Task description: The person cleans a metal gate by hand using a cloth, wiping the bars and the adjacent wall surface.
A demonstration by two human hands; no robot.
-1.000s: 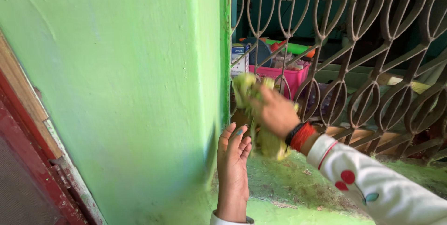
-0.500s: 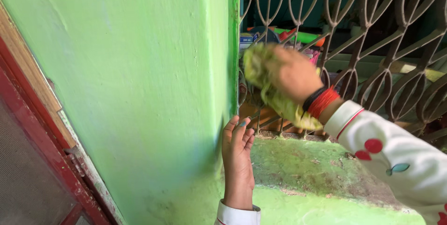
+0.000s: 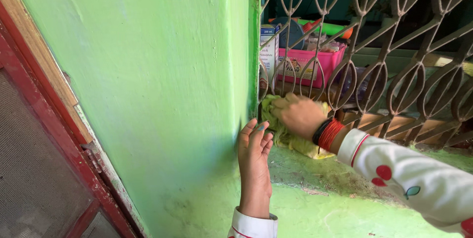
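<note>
My right hand (image 3: 298,115) grips a crumpled yellow-green cloth (image 3: 288,137) and presses it against the bottom of the metal window grille (image 3: 367,65), just above the green sill (image 3: 315,169). Red and black bangles sit on that wrist, above a white sleeve with red dots. My left hand (image 3: 253,152) is flat against the corner of the green wall (image 3: 162,80), fingers spread and pointing up, holding nothing.
Behind the grille stand a pink plastic basket (image 3: 308,63), a white and blue carton (image 3: 268,51) and a green and orange toy. A red door frame with mesh (image 3: 44,169) runs down the left side. The sill's paint is worn and dirty.
My right hand has dropped with the cloth from mid-grille height down to the grille's bottom edge by the sill. My left hand has stayed on the wall corner.
</note>
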